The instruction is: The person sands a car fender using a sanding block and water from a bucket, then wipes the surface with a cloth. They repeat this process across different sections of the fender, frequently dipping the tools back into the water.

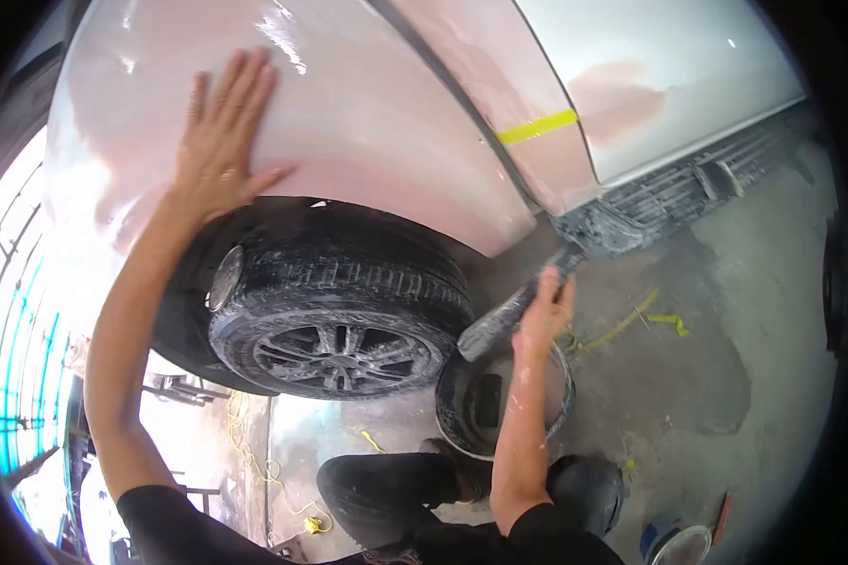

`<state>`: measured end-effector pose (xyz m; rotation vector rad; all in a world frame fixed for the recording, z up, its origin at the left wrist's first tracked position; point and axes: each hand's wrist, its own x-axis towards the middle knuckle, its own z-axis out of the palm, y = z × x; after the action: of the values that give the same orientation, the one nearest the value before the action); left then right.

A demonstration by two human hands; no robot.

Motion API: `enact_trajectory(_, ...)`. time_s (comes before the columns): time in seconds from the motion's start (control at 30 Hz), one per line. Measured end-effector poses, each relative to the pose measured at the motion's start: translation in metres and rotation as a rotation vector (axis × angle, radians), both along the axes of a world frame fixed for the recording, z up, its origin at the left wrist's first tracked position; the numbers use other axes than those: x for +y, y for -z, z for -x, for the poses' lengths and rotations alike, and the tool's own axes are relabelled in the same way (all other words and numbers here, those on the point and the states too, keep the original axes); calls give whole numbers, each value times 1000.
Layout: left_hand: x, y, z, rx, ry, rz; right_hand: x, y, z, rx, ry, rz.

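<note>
My left hand (219, 151) lies flat, fingers stretched, on the wet, shiny fender (367, 113) of a car, above the wheel arch. The fender is white with pinkish sanded patches. My right hand (546, 306) is closed round a long, dusty grey block (493, 328), held slanting beside the tire. Part of that block is hidden by my fingers. Below it on the floor stands a round dark bucket (443, 424) with a dark oblong thing (487, 400) inside. The dusty wheel (339, 358) is left of the bucket.
A strip of yellow tape (537, 126) crosses the panel beside the door (688, 85). A grey-smeared side step (669, 193) juts out below. Yellow tape scraps (667, 325) and a yellow cord (269, 476) lie on the floor. A small tub (678, 544) stands at lower right.
</note>
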<state>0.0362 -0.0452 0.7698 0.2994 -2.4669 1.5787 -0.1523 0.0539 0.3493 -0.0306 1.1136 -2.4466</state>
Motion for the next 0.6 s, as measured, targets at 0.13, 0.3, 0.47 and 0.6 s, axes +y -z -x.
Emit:
enact_trajectory(0.13,5,42,43,-111,-91,-59,22,13,26,-183,3,-46)
enact_trajectory(0.3,11,111,94,-304,-141,-178,62,15,50,-358,68,-56)
enact_trajectory(0.47,2,216,103,-425,-108,-352,83,28,70,-419,176,-93)
enact_trajectory(0.6,14,364,61,-420,80,-877,101,30,86,-352,220,-131)
